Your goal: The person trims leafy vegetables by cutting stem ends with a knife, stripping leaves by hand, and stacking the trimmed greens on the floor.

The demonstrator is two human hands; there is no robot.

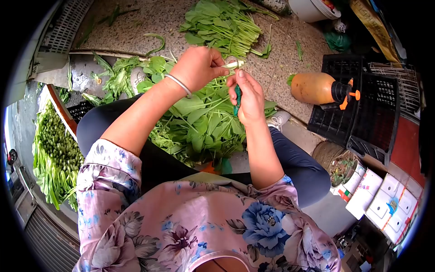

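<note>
Pale stem [233, 65] points rightward

Its long axis runs nearly crosswise, above the leafy greens [199, 120]. The left hand [198, 68] pinches it; the right hand [250, 96], thumb near its end, grips a dark green object [237, 96].

A pale whitish-green vegetable stalk [234, 65] lies nearly level, pinched at its left end, above a loose heap of broad-leaved greens [199, 122], while a small dark-green object [237, 97], mostly hidden by the grip around it, stands roughly upright just below the stalk.
</note>
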